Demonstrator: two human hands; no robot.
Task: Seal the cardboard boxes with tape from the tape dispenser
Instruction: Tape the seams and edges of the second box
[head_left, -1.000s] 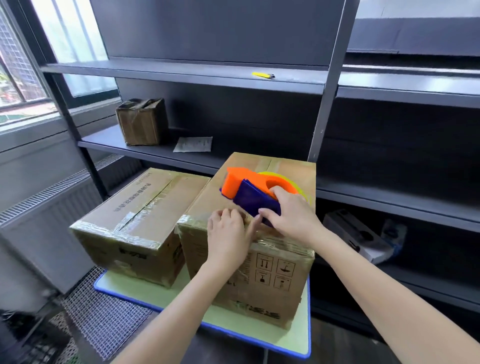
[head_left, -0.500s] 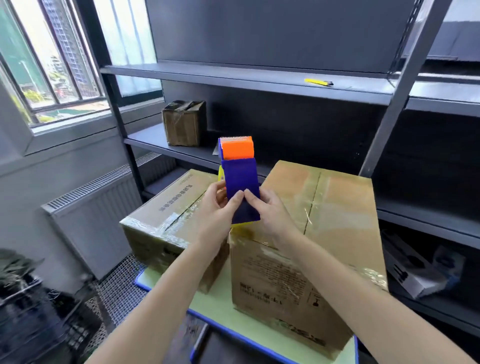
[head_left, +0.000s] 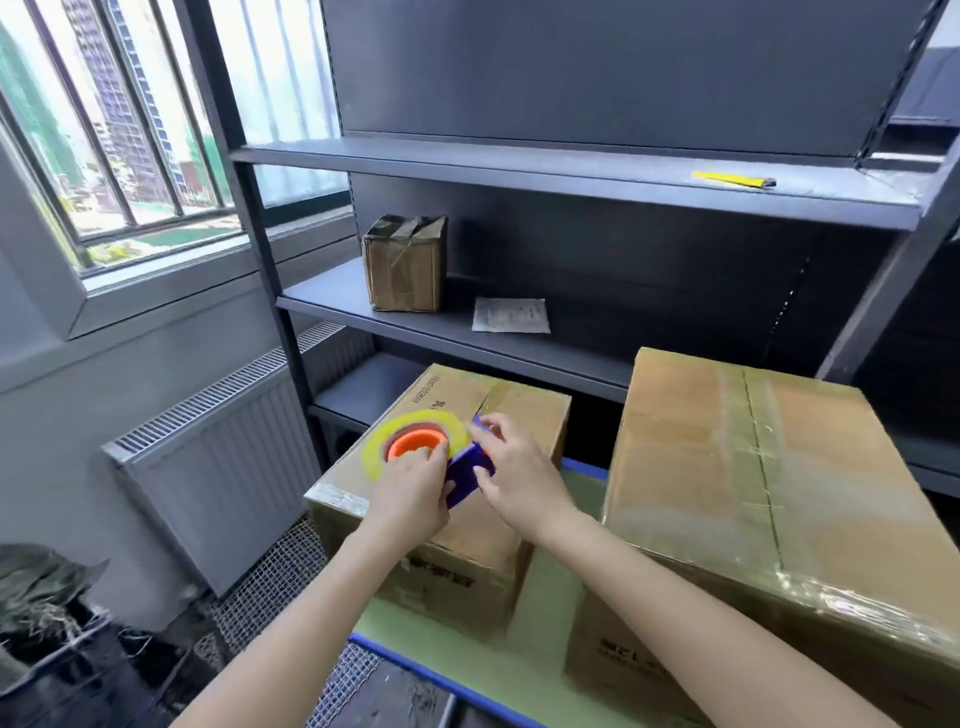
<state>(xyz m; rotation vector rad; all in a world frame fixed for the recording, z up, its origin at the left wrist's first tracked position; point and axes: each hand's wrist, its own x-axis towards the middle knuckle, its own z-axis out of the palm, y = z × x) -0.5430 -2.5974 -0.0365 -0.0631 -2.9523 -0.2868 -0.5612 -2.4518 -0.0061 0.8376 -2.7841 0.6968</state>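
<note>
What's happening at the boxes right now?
A person holds the purple and orange plastic tape dispenser, with its yellow tape roll, in both hands over the smaller brown cardboard box. The left-hand grip is round the roll side; the right-hand grip pinches the purple body. The larger brown cardboard box beside it already shows tape along its top seam. No strip is visibly being laid.
</note>
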